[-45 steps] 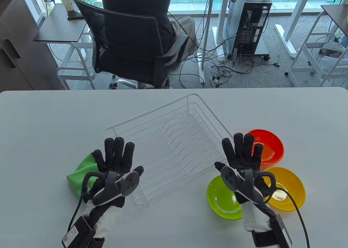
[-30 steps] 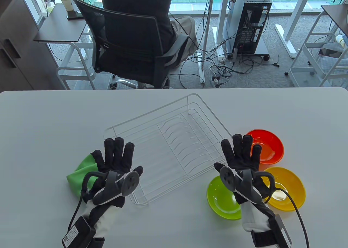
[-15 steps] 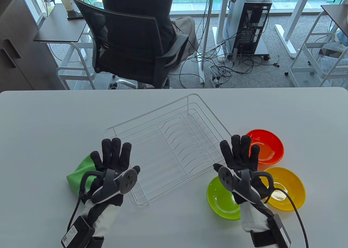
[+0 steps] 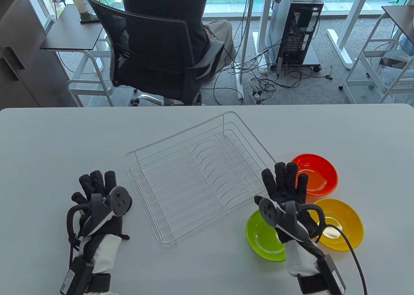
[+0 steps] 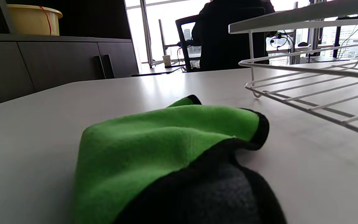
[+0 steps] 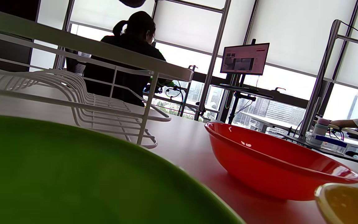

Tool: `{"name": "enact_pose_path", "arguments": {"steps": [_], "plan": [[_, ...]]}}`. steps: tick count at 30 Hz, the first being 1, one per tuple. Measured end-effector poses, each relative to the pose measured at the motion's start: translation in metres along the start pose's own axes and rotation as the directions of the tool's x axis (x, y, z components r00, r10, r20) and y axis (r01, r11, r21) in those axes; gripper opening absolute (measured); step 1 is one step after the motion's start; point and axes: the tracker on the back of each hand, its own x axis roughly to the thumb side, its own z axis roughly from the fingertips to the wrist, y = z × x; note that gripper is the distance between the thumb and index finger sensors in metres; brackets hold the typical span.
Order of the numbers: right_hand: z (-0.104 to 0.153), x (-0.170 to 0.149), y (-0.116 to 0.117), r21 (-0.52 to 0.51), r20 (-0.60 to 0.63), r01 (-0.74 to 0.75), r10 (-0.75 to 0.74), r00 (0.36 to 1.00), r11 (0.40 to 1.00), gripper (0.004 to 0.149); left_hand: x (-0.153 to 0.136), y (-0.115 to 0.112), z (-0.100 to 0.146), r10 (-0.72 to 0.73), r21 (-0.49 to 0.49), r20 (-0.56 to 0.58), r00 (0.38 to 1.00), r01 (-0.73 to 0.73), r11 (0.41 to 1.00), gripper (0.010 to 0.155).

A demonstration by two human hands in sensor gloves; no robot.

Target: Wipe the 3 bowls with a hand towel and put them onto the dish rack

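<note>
My left wrist view shows the green towel (image 5: 166, 137) lying bunched on the white table (image 5: 42, 124), black-edged (dark underside showing), near the wire dish rack (image 5: 315, 81).

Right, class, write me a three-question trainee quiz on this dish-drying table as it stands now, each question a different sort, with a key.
1. True or false: the wire dish rack already holds a bowl.
2. Multiple choice: which bowl lies farthest from the person? A) green bowl B) red bowl C) yellow bowl
3. Fill in: the left hand is over the green ____.

Key
1. False: the rack holds nothing, and all three bowls sit on the table to its right, by the right hand.
2. B
3. hand towel
</note>
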Motion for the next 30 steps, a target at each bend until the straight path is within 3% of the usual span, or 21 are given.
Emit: {"name": "enact_pose_path", "arguments": {"steps": [8, 10, 12, 13, 16, 22, 26, 30], "plan": [[0.0, 0.001, 0.001, 0.015, 0.0, 0.0, 0.0, 1.0, 1.0, 0.077, -0.022, -0.035, -0.013, 0.051, -0.333, -0.113, 0.992, -0.086, 0.939, 0.079], [0.0, 0.0, 0.002, 0.019, -0.001, -0.001, 0.001, 1.0, 1.0, 0.077, -0.025, -0.045, -0.016, 0.045, -0.465, -0.15, 0.988, -0.111, 0.878, 0.082], [0.0, 0.0, 0.002, 0.024, -0.002, -0.003, 0.003, 1.0, 1.0, 0.077, -0.028, -0.058, -0.017, 0.041, -0.627, -0.227, 0.973, -0.178, 0.758, 0.087], [0.0, 0.0, 0.002, 0.024, -0.002, -0.003, 0.003, 1.0, 1.0, 0.077, -0.029, -0.062, -0.017, 0.038, -0.656, -0.247, 0.968, -0.196, 0.729, 0.088], [0.0, 0.001, 0.003, 0.031, -0.002, -0.004, 0.004, 1.0, 1.0, 0.076, -0.031, -0.062, -0.018, -0.002, -0.642, -0.259, 0.966, -0.171, 0.747, 0.09], [0.0, 0.001, 0.004, 0.04, -0.001, -0.01, 0.01, 1.0, 0.999, 0.076, -0.018, -0.054, -0.021, -0.076, -0.538, -0.209, 0.975, -0.05, 0.841, 0.087], [-0.001, -0.001, 0.003, 0.04, -0.007, -0.003, 0.003, 1.0, 0.999, 0.076, -0.022, -0.047, -0.021, -0.023, -0.414, -0.243, 0.97, -0.082, 0.907, 0.072], [-0.002, -0.003, 0.002, 0.051, -0.034, -0.006, 0.008, 0.999, 0.999, 0.077, -0.036, -0.038, -0.017, 0.188, -0.24, -0.306, 0.933, -0.267, 0.933, 0.058]]}}
